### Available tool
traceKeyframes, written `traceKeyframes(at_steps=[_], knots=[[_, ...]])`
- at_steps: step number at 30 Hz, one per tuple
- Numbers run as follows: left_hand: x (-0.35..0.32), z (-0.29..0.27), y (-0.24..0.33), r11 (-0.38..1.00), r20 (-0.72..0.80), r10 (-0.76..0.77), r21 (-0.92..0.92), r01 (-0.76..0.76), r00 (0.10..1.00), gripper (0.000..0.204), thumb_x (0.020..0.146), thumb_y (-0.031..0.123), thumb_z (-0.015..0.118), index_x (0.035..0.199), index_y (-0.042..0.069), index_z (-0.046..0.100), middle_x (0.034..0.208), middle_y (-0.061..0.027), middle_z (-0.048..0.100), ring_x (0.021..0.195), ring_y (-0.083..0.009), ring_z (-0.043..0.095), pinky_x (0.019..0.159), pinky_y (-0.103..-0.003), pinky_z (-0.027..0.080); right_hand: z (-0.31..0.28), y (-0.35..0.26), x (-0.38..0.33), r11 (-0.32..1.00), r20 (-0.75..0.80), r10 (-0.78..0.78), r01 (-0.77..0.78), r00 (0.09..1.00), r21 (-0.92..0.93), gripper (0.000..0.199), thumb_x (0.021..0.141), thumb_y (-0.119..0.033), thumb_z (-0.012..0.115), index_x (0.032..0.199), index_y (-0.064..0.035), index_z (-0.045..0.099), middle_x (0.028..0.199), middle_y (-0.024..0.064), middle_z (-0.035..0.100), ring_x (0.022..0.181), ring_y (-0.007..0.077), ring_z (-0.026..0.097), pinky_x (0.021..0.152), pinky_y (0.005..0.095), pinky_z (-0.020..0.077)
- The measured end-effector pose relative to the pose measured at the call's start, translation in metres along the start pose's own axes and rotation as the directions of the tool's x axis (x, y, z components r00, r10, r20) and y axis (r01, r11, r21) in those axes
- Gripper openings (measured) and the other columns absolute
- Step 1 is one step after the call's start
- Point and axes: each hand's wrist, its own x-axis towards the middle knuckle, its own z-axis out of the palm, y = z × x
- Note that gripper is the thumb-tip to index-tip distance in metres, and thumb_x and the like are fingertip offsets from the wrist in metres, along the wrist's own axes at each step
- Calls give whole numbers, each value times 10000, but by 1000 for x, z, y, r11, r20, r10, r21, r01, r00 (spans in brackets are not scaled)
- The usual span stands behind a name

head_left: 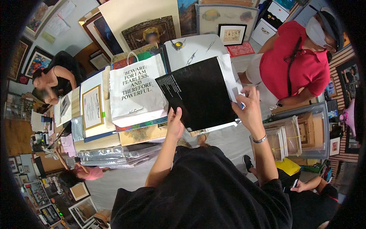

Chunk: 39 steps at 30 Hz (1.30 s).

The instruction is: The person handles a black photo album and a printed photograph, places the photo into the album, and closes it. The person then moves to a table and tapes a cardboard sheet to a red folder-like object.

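A flat black square sleeve (200, 97), like a record sleeve with small pale print, lies tilted before me. My left hand (175, 124) is closed on its lower left edge, thumb on top. At the right edge my right hand (248, 107) has curled fingers, with the thumb against the sleeve's border. What else those fingers pinch is hidden. White sheets (227, 72) show behind the sleeve on its right side. Just left of it, a white tote bag (137, 105) with dark lettering lies flat on the stack. A yellow tape measure (177, 45) sits beyond the sleeve.
The white marbled tabletop (207, 42) extends behind the sleeve. A framed certificate (93, 107) and bubble-wrapped panels (118, 156) are at left. A person in a red shirt (293, 61) stands at right, near wrapped frames (282, 135). Another person (57, 84) sits at far left.
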Motion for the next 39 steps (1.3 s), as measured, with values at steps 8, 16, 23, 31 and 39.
traceKeyframes(at_steps=[8, 16, 23, 31, 39], knots=[[4, 11, -9, 994, -29, 106, -1, -106, 994, 341, 992, 172, 588, 1322, 99, 540, 1249, 28, 592, 1127, -84, 527, 1003, -266, 397, -23, -18, 17, 964, 151, 178, -203, 972, 173, 107, 809, -57, 715, 863, 28, 679, 630, 101, 607, 526, 179, 575, 527, 305, 436], [-2, 4, -13, 981, -22, 102, 165, -97, 994, 381, 1001, 159, 567, 1372, 105, 501, 1311, 13, 564, 1169, -101, 507, 1035, -296, 378, -22, 10, 34, 835, 508, 95, -346, 856, 427, 106, 833, 45, 611, 919, 35, 673, 693, 30, 632, 628, 57, 556, 553, 249, 442], [-19, -3, -20, 995, -28, -87, 41, 88, 996, 396, 993, 159, 583, 1365, 75, 475, 1230, 4, 594, 1101, -104, 571, 976, -279, 463, -15, -5, 30, 779, 686, 59, -463, 725, 422, 243, 814, 91, 575, 1045, 81, 652, 891, 60, 685, 806, 86, 612, 710, 249, 499], [-32, -1, -48, 984, 56, -139, -108, 145, 989, 360, 988, 107, 560, 1344, 110, 504, 1301, -51, 591, 1173, -198, 576, 1004, -407, 487, 29, 80, 17, 975, 683, -160, 7, 713, 220, 378, 678, 43, 615, 1048, 119, 621, 912, 243, 687, 848, 290, 673, 777, 344, 519], [-36, -11, -31, 962, 135, -217, -137, 235, 967, 371, 978, 115, 574, 1342, 88, 506, 1332, -65, 573, 1199, -228, 571, 1019, -429, 477, 28, 31, 43, 924, 746, -196, -134, 637, 358, 588, 682, 39, 609, 1264, 61, 525, 1189, 293, 610, 1109, 341, 605, 947, 351, 461]])
